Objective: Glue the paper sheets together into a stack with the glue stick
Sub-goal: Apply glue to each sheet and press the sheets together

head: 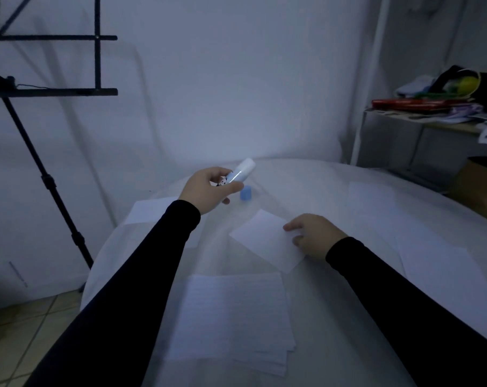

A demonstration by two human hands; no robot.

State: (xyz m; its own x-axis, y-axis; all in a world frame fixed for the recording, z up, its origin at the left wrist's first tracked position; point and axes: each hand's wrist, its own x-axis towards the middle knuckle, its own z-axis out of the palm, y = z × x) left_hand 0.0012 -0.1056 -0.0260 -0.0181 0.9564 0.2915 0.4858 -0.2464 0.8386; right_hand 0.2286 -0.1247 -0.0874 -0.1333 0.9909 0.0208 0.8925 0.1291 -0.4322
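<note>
Left hand (pixel 208 189) is lifted off the bench (pixel 334 196), fingers curled round the glue stick (pixel 240 171), which points up and away. Its blue cap (pixel 246 193) stands on the bench just right of that hand, so the stick is probably uncapped and ready; the tip itself is too blurred to confirm.

Right hand (pixel 310 236) rests on the right edge of a small paper sheet (pixel 264 241), fingers loosely bent, pressing rather than pinching, likely to stop it sliding under a glue stroke. The sheet lies skewed, between the two hands.

A larger stack of sheets (pixel 234 317) sits nearer the person, below both hands, probably the base. More loose sheets lie behind the left forearm (pixel 150 209) and beyond the right hand (pixel 370 196), within reach as supply.
</note>
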